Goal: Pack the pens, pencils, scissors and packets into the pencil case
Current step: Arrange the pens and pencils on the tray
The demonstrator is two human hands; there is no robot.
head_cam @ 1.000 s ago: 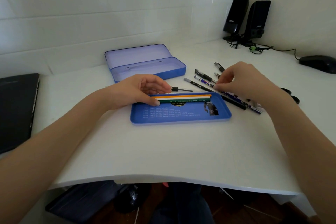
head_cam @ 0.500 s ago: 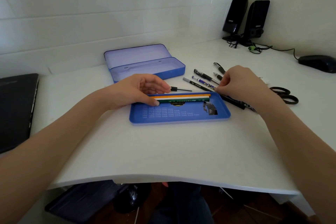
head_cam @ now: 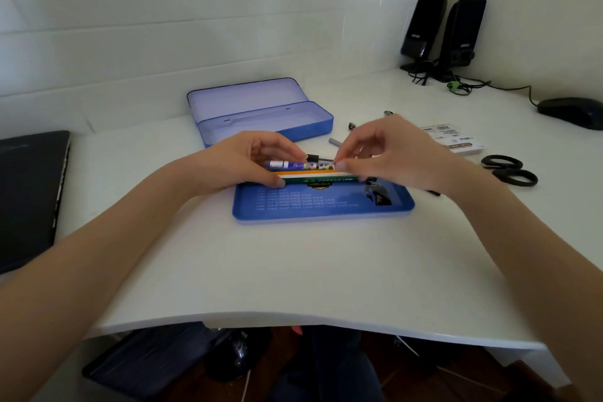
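A flat blue tray (head_cam: 323,209) lies in front of me with several pencils (head_cam: 313,177) lined along its far edge. My left hand (head_cam: 241,163) rests on the left ends of those pencils, thumb pressing them. My right hand (head_cam: 388,150) pinches a purple patterned pen (head_cam: 293,165) and holds it just above the pencils, its left end at my left fingers. The open blue pencil case (head_cam: 261,114) stands behind, nothing visible in it. Other pens (head_cam: 336,142) lie behind my right hand, partly hidden. Black scissors (head_cam: 509,170) and a packet (head_cam: 453,140) lie to the right.
A dark laptop (head_cam: 29,196) sits at the left edge of the white desk (head_cam: 293,271). Two black speakers (head_cam: 443,33) and a black mouse (head_cam: 571,112) stand at the back right, with cables between them. The desk's front edge curves just below my forearms.
My right hand has lifted the purple patterned pen from the pile on the right and carried it left over the tray. My left hand stays on the pencils, its fingers now meeting the pen.
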